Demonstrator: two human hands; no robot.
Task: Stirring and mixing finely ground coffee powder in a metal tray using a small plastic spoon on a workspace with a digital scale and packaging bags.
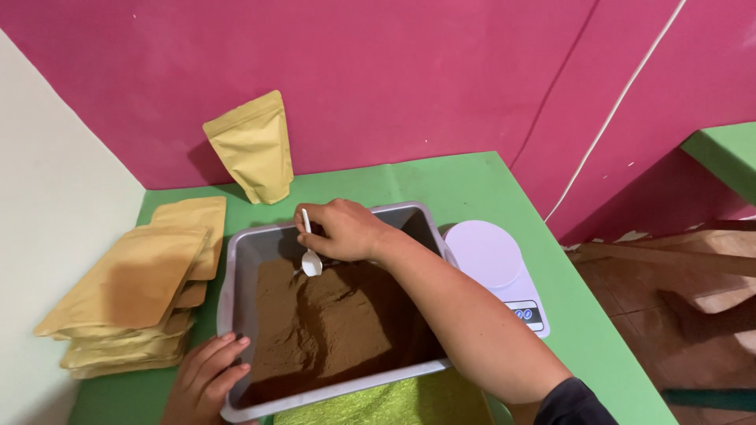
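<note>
Our right hand [346,230] is closed around a small white spoon [309,250], its bowl at the far end of the brown powder [327,327] heaped in the grey tub [230,275]. Our left hand [206,379] lies open against the tub's near left corner. We judge a hasty scoop could flick powder over the rim onto the green table [441,181], or tip the tub towards us. The pile of flat tan pouches [134,299] crowds the left; the white scale [492,264] nearly touches the right wall; the upright pouch [252,145] stands behind, with open room around it
</note>
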